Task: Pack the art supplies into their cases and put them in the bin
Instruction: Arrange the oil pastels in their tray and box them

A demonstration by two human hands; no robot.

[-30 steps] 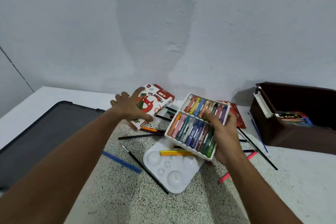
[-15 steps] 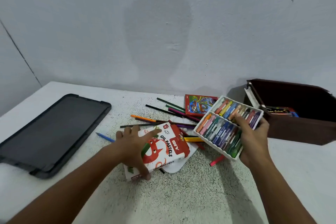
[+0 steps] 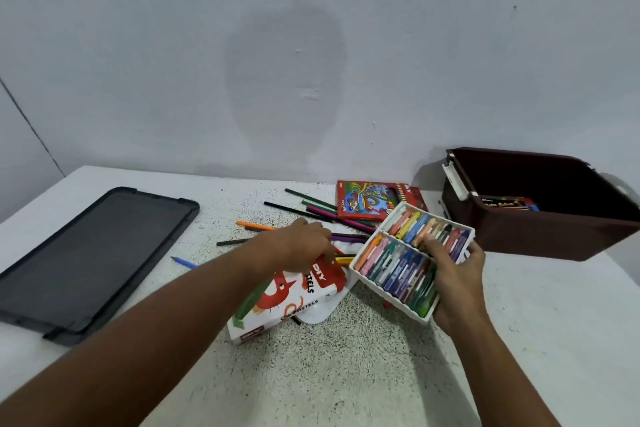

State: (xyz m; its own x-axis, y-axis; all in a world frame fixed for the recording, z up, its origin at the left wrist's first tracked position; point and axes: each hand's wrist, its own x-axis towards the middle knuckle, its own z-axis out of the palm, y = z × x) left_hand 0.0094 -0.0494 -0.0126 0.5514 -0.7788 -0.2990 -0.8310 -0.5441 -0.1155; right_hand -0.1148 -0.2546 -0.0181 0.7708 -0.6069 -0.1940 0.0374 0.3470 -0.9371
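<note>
Gripping a white tray of pastels point(image 3: 408, 258) from below, thumb across the sticks, the right hand point(image 3: 457, 282) held it tilted above the table point(image 3: 346, 364), near the brown bin point(image 3: 540, 218). The left hand point(image 3: 304, 246), fingers curled, grasped the upper end of the pastel box point(image 3: 287, 298) lying among loose pencils point(image 3: 311, 208). The thin plastic tray looked light but spill-prone, best held level by its long edges; the cardboard box would likely crush if squeezed.

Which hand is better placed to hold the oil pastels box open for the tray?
Left. The left hand already rests on the oil pastels box; the right hand is busy gripping the pastel tray.
</note>
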